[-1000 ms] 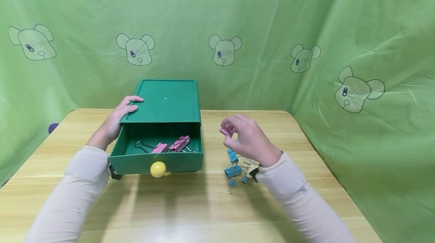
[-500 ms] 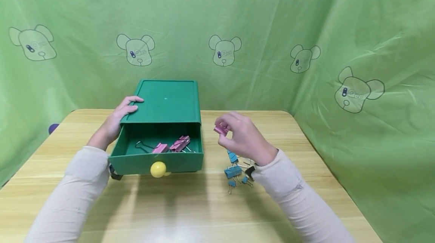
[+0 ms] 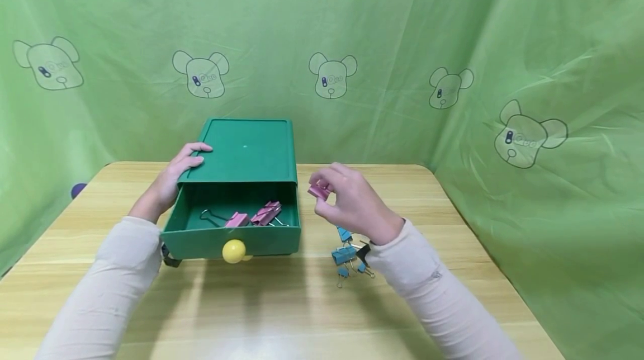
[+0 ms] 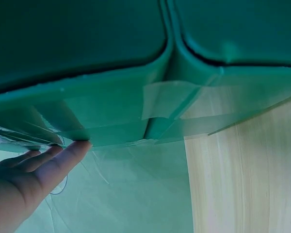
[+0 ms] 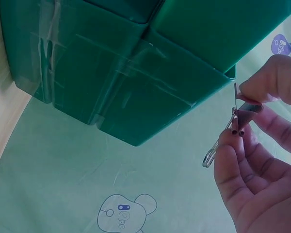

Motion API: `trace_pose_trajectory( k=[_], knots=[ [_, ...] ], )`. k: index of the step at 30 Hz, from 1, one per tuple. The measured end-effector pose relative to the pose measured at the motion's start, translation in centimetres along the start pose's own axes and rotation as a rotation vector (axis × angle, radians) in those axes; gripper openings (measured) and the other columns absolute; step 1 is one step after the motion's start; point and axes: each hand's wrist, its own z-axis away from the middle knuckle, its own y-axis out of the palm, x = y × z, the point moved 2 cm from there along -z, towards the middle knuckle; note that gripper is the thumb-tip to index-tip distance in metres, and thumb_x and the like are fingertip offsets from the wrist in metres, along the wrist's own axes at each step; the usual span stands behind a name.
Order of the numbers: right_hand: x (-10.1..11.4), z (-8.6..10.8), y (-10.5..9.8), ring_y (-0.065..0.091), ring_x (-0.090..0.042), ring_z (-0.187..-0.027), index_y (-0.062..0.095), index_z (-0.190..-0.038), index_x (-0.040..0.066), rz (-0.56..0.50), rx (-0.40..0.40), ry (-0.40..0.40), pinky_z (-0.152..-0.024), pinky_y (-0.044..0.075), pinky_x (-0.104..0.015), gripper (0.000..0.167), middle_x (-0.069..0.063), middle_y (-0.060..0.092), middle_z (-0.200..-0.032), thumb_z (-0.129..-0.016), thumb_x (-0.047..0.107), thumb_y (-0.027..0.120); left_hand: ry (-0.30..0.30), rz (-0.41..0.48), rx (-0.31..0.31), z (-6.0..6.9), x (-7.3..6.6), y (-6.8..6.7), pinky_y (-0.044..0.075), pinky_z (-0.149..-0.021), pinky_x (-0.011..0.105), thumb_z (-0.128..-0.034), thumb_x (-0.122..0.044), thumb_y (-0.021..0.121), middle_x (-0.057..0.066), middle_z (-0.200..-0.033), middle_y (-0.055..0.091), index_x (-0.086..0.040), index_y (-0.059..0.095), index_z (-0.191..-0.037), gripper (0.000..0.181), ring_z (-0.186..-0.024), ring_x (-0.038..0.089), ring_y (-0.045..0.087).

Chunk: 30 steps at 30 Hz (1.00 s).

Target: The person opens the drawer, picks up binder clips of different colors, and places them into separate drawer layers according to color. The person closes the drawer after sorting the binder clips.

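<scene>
A green box [image 3: 246, 150] has its drawer [image 3: 201, 242] pulled out, with pink binder clips [image 3: 237, 219] lying inside. My left hand [image 3: 171, 178] rests on the box's left side and top edge, its fingers extended; the left wrist view shows the fingers [image 4: 63, 162] touching the green wall. To the right of the box, my right hand [image 3: 357, 200] pinches a pink binder clip [image 3: 319, 192] between thumb and fingers, above the table. In the right wrist view that clip [image 5: 250, 114] appears with its metal handles, held by the fingertips.
Several blue binder clips [image 3: 344, 255] lie on the wooden table [image 3: 271, 315] below the right hand, beside a black piece [image 3: 363, 252] near the right cuff. A yellow knob [image 3: 233, 251] sticks out of the drawer front. Green curtains [image 3: 382, 24] stand behind and at the right.
My right hand has moved left toward the box with the pink clip in its fingers. The left hand and the drawer stay where they were.
</scene>
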Motion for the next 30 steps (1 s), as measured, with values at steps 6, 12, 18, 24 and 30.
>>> trace_pose_trajectory(
  k=[6,12,18,24,30],
  knots=[
    [0.4,-0.3,0.2,0.062,-0.014,-0.077,0.065,-0.095,0.002,-0.021,0.003,-0.010,-0.069,0.053,-0.021,0.021,-0.005,0.064,-0.089,-0.076,-0.005,0.066,0.000,0.001,0.001,0.1,0.0,0.0,0.009,-0.107,0.067,-0.1024,-0.029,0.031,0.015,-0.154,0.010,-0.028,0.045,-0.126,0.027,-0.137,0.040,0.007],
    [0.6,-0.7,0.4,0.063,-0.013,-0.076,0.064,-0.097,0.002,-0.041,0.005,-0.005,-0.067,0.053,-0.019,0.024,-0.005,0.063,-0.087,-0.075,-0.005,0.065,0.001,0.003,0.002,0.1,0.1,-0.1,0.009,-0.107,0.068,-0.1024,-0.029,0.031,0.015,-0.154,0.010,-0.029,0.045,-0.126,0.027,-0.137,0.040,0.008],
    [0.8,-0.9,0.5,0.063,-0.012,-0.075,0.063,-0.097,0.001,-0.050,-0.001,-0.027,-0.067,0.052,-0.017,0.024,-0.005,0.063,-0.086,-0.075,-0.006,0.066,0.003,0.001,0.004,0.1,0.1,-0.1,0.008,-0.107,0.068,-0.1025,-0.029,0.031,0.015,-0.155,0.010,-0.028,0.044,-0.126,0.027,-0.137,0.040,0.008],
    [1.3,-1.2,0.6,0.062,-0.012,-0.075,0.063,-0.097,0.001,-0.059,-0.001,-0.035,-0.068,0.052,-0.017,0.022,-0.005,0.063,-0.087,-0.076,-0.006,0.066,0.004,0.002,0.007,0.1,-0.1,-0.1,0.009,-0.107,0.068,-0.1025,-0.029,0.031,0.015,-0.154,0.010,-0.027,0.044,-0.127,0.028,-0.137,0.040,0.008],
    [1.6,-1.3,0.7,0.061,-0.011,-0.077,0.063,-0.099,0.001,-0.095,0.015,-0.045,-0.070,0.052,-0.016,0.023,-0.004,0.063,-0.088,-0.077,-0.006,0.067,0.001,0.004,0.007,0.1,-0.1,0.0,0.009,-0.107,0.068,-0.1025,-0.029,0.031,0.015,-0.155,0.009,-0.028,0.044,-0.126,0.027,-0.137,0.040,0.007]
  ],
)
